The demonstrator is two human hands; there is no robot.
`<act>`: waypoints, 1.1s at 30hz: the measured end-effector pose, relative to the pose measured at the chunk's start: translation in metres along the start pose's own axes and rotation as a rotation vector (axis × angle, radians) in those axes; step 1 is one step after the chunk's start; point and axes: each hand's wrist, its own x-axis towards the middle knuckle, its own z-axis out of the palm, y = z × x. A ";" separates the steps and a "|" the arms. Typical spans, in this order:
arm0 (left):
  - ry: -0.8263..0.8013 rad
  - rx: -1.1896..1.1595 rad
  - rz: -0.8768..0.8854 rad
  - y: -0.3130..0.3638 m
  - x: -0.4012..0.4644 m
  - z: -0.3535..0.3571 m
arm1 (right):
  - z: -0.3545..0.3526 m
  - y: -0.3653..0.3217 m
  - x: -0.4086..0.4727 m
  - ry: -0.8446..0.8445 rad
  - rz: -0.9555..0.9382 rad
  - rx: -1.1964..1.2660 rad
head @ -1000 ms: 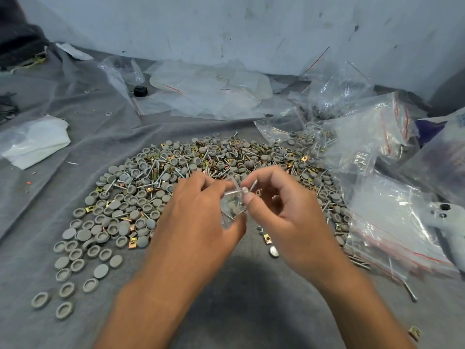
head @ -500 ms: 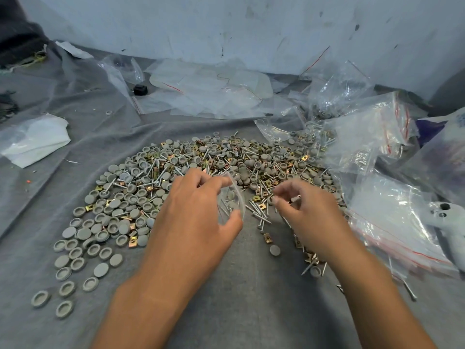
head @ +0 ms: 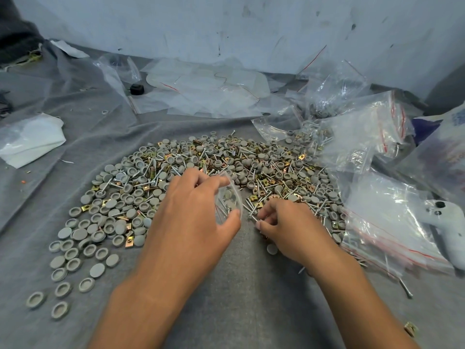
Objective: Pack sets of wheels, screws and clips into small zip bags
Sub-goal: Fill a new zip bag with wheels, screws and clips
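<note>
A wide pile of grey wheels (head: 118,205), silver screws (head: 151,167) and brass clips (head: 259,197) is spread on the grey cloth (head: 239,298). My left hand (head: 191,222) holds a small clear zip bag (head: 230,200) between thumb and fingers, its mouth held apart; screws and a grey wheel show inside it. My right hand (head: 286,222) is down at the pile's near edge just right of the bag, with its fingertips pinching a screw (head: 253,217).
Clear zip bags with red seal lines (head: 382,222) are heaped at the right, some filled. Flat empty bags (head: 201,94) lie at the back by the wall. A white controller (head: 448,222) rests at far right, a folded white sheet (head: 30,139) at left.
My right hand left the bag's mouth and dropped right and down to the pile, where it now pinches a screw. My left hand kept hold of the bag, barely moving.
</note>
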 end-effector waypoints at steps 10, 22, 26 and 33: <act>-0.008 -0.006 0.001 0.000 0.000 0.000 | 0.003 -0.002 -0.005 0.099 -0.053 -0.233; 0.008 -0.025 0.006 0.000 0.000 -0.001 | -0.029 0.013 -0.006 0.069 -0.184 0.369; 0.002 -0.014 0.014 0.000 0.000 0.002 | -0.033 -0.009 -0.014 -0.017 -0.281 0.875; -0.006 -0.011 0.019 0.001 0.001 0.002 | -0.017 -0.033 -0.032 0.181 -0.558 0.586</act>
